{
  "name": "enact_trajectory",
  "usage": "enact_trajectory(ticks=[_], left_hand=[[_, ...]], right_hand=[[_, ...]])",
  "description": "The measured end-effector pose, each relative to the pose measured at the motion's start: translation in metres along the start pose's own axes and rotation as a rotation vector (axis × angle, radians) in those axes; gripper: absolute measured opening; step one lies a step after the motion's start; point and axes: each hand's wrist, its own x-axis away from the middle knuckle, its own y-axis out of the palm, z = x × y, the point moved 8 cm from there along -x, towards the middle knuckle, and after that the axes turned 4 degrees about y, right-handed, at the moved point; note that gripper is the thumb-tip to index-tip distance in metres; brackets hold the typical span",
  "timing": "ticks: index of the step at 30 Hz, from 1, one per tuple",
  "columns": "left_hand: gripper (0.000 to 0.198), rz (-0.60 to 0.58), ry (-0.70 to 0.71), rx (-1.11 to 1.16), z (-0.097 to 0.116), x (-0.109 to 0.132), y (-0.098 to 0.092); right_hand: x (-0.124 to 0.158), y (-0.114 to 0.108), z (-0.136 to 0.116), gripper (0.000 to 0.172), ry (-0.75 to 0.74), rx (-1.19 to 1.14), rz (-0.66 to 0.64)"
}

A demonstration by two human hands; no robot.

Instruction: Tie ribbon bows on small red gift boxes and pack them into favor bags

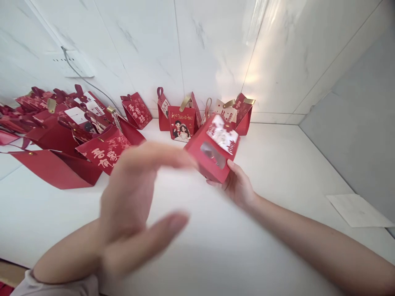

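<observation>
A red gift box point(217, 154) with a clear oval window and a pale printed tag is tilted above the white table, right of centre. My right hand point(239, 185) is closed round its lower end, thumb on the near side. Close to the camera, my left hand point(138, 197) is raised and blurred, with fingers and thumb spread apart and nothing between them. Its fingertips overlap the box's left edge in view; whether they touch it cannot be made out.
Several red gift boxes point(182, 123) stand along the marble wall behind. Many more red boxes point(58, 166) crowd the left side, near a wall socket point(72, 63) with a grey cable. A white sheet point(359, 209) lies at the right edge of the table point(277, 164).
</observation>
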Motion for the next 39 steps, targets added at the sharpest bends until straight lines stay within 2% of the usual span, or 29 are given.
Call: enact_trajectory(ticks=[2,4,6,8,11,13,15,19,22,25,28,33,36,39], left_hand=[[0.066,0.1,-0.109,-0.119,-0.03,-0.015,0.003],[0.083,0.033,-0.233,-0.087,-0.064,-0.017,0.022],[0.082,-0.164,-0.365,0.163,-0.094,-0.008,0.057],[0.068,-0.306,-0.489,0.47,-0.114,0.006,0.086],[0.058,-0.316,-0.636,0.761,-0.132,0.018,0.104],[0.062,-0.298,-0.682,0.831,-0.139,0.021,0.106],[0.065,-0.255,-0.662,0.813,-0.145,0.02,0.101],[0.067,-0.082,-0.497,0.613,-0.152,0.015,0.082],[0.071,-0.034,-0.452,0.577,-0.159,0.016,0.079],[0.071,-0.055,-0.467,0.611,-0.168,0.017,0.081],[0.065,-0.094,-0.419,0.586,-0.175,0.012,0.078],[0.065,-0.137,-0.402,0.577,-0.183,0.003,0.067],[0.074,-0.231,-0.34,0.372,-0.174,0.0,0.066],[0.08,-0.257,-0.154,0.045,-0.155,-0.004,0.061]], right_hand=[[0.015,0.018,0.0,0.036,-0.011,-0.123,-0.043],[0.027,0.029,0.002,0.039,-0.011,-0.116,-0.061],[0.032,0.03,0.004,0.046,-0.049,-0.01,-0.048],[0.033,0.025,0.004,0.047,-0.11,0.15,-0.027],[0.032,0.017,0.001,0.033,-0.186,0.431,-0.019],[0.032,0.014,-0.001,0.029,-0.217,0.583,-0.03],[0.032,0.014,-0.001,0.029,-0.229,0.642,-0.041],[0.027,0.014,0.004,0.029,-0.183,0.497,-0.043],[0.023,0.014,0.004,0.032,-0.186,0.42,-0.029],[0.021,0.012,0.001,0.028,-0.226,0.459,-0.018],[0.021,0.005,-0.004,0.026,-0.292,0.487,0.041],[0.011,-0.009,-0.012,0.038,-0.351,0.444,0.117],[-0.002,-0.014,-0.015,0.048,-0.331,0.462,0.106],[-0.015,-0.02,-0.012,0.051,-0.249,0.387,0.074]])
